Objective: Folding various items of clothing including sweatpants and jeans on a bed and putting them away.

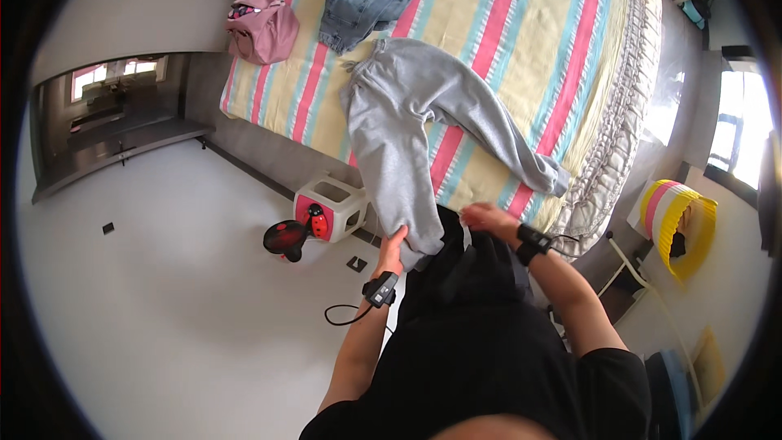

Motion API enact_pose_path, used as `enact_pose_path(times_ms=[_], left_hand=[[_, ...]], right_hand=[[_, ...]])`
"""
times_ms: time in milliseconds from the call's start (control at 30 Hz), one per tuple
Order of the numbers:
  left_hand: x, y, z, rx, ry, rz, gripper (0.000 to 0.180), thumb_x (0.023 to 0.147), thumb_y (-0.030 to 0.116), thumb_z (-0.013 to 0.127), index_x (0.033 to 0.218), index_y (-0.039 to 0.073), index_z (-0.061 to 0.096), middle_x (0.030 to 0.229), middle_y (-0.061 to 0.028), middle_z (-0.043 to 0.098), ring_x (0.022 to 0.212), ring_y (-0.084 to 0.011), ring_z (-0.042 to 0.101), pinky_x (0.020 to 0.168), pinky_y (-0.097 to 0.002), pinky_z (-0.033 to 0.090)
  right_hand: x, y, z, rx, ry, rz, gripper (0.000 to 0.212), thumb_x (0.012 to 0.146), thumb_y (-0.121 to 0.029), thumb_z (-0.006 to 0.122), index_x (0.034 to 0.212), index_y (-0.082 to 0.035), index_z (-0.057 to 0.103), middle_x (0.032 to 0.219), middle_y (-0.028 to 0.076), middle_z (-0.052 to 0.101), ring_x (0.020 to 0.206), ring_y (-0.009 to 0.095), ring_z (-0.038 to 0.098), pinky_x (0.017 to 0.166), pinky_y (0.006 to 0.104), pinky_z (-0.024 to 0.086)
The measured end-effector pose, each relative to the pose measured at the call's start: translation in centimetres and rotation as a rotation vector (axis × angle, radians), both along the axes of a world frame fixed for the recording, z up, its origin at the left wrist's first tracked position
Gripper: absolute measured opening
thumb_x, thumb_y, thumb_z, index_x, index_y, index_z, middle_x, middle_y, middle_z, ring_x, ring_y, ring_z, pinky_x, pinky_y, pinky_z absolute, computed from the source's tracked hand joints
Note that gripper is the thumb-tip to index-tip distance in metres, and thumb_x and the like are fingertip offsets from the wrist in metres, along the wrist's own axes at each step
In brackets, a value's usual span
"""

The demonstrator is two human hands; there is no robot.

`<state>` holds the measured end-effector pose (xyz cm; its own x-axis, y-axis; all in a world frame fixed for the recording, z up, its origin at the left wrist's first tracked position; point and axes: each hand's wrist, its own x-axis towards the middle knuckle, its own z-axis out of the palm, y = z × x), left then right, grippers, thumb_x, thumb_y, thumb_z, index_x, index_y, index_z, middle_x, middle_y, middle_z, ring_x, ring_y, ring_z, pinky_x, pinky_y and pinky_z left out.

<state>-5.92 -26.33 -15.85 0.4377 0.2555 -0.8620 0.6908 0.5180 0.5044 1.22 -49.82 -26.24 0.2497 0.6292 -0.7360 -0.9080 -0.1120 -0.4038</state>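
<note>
A pair of grey sweatpants [391, 134] lies on the striped bedspread, its waist with a drawstring toward the far side. One leg bends away to the right. The other hangs over the near edge toward me. My left hand [393, 254] grips this hanging leg near its cuff, thumb on top and the other fingers hidden under the cloth. Over the bed's near edge, right of that leg, is my right hand [490, 218], fingers loosely apart with nothing seen in them. Each wrist wears a black strapped device with a cable.
The bed [509, 57] also bears blue jeans [371, 0], other folded clothes and a pink bag [273, 28]. Left of the hanging leg, a white-and-pink step stool [330, 210] with a ladybird stands beside a black-and-red round object [285, 238]. A yellow ring-shaped item [692, 232] is at right.
</note>
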Motion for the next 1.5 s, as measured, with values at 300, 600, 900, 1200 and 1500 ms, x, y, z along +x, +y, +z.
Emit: enact_pose_path(times_ms=[300,600,900,1200,1500], left_hand=[[2.3,1.0,1.9,-0.178,-0.057,0.004,0.048,0.083,0.033,0.055,0.115,-0.002,0.046,0.114,-0.0108,0.052,0.105,-0.0216,0.05,0.091,-0.0342,0.038],[14.0,7.1,-2.1,-0.53,-0.179,-0.046,0.071,0.082,0.061,0.034,0.124,0.004,0.041,0.119,-0.0141,0.05,0.103,-0.0294,0.052,0.09,-0.0402,0.04],[20.8,9.0,-7.1,0.055,-0.558,-0.538,0.032,0.087,0.019,0.042,0.1,-0.007,0.057,0.09,-0.0117,0.062,0.081,-0.0198,0.06,0.075,-0.0275,0.047],[18.6,11.6,8.4,-0.567,-0.73,0.27,0.06,0.084,0.049,0.043,0.12,0.002,0.043,0.118,-0.0129,0.048,0.105,-0.0265,0.048,0.091,-0.0403,0.039],[19.3,9.6,10.0,-0.405,-0.873,-0.085,0.062,0.083,0.052,0.042,0.12,0.002,0.042,0.119,-0.0129,0.047,0.105,-0.0273,0.048,0.091,-0.0409,0.04]], right_hand=[[2.6,9.1,8.7,-0.086,-0.307,-0.02,0.034,0.077,-0.018,0.061,0.1,0.005,0.057,0.087,0.008,0.062,0.08,0.017,0.057,0.072,0.0283,0.044],[4.8,6.1,19.5,0.275,-0.788,0.2,0.024,0.082,-0.019,0.056,0.089,0.004,0.053,0.073,0.02,0.054,0.065,0.021,0.049,0.064,0.0339,0.041],[1.6,5.6,22.2,0.119,-0.419,-0.083,0.025,0.083,-0.015,0.056,0.102,0.002,0.057,0.09,0.0,0.059,0.088,0.009,0.049,0.079,0.0247,0.039],[2.1,4.7,27.9,0.275,-0.556,0.035,0.023,0.081,-0.011,0.059,0.098,0.005,0.057,0.084,0.002,0.06,0.082,0.008,0.051,0.075,0.0243,0.041],[1.5,1.6,30.0,0.261,-1.026,0.414,0.022,0.075,-0.008,0.059,0.094,0.005,0.058,0.078,0.015,0.061,0.072,0.016,0.057,0.065,0.0302,0.044]])
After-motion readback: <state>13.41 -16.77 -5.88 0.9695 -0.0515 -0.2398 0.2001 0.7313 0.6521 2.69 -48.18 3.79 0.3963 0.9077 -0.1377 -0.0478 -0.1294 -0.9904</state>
